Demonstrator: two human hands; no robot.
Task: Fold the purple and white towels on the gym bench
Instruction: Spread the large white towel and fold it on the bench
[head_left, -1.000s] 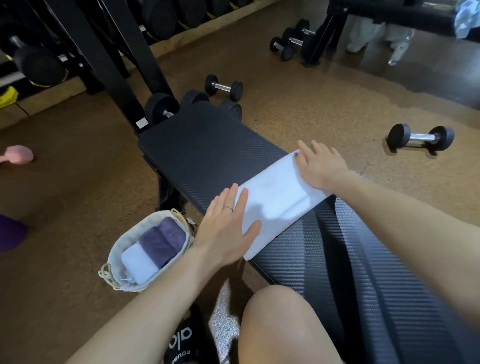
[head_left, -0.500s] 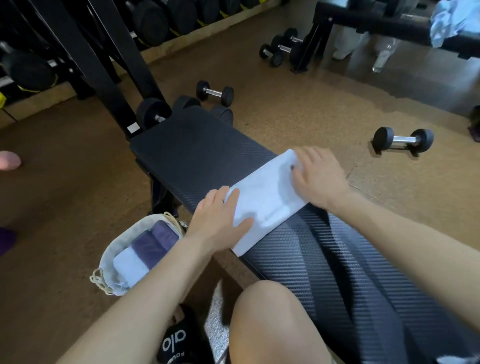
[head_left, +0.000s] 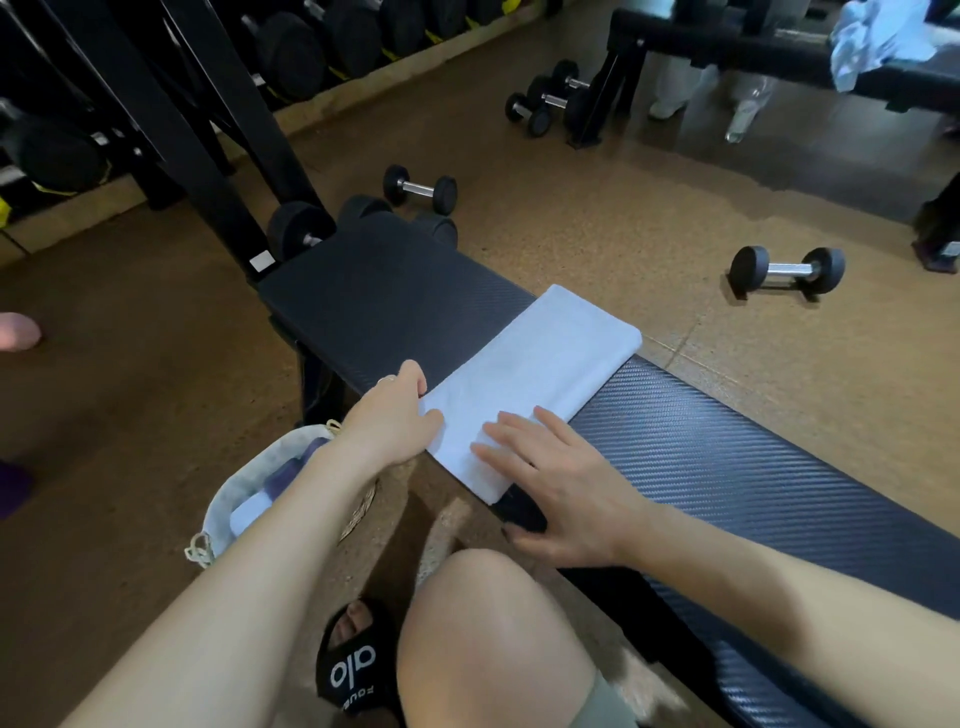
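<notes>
A white towel, folded into a long strip, lies across the black gym bench. My left hand is at the strip's near-left end, thumb on top and fingers curled round the edge, pinching it. Just to its right, my right hand rests flat with fingers spread on the same end, its thumb hanging over the bench's side. On the floor left of the bench stands a pale cloth basket with a folded purple towel and a folded white one, partly hidden by my left forearm.
Dumbbells lie on the cork floor right of the bench and beyond its far end. A black rack frame rises at the left. A second bench with a pale blue cloth stands at the back right. My knee is beside the bench.
My right hand has left the towel's far right end and come across to its near-left end. My left hand went from lying flat on the towel to pinching its edge.
</notes>
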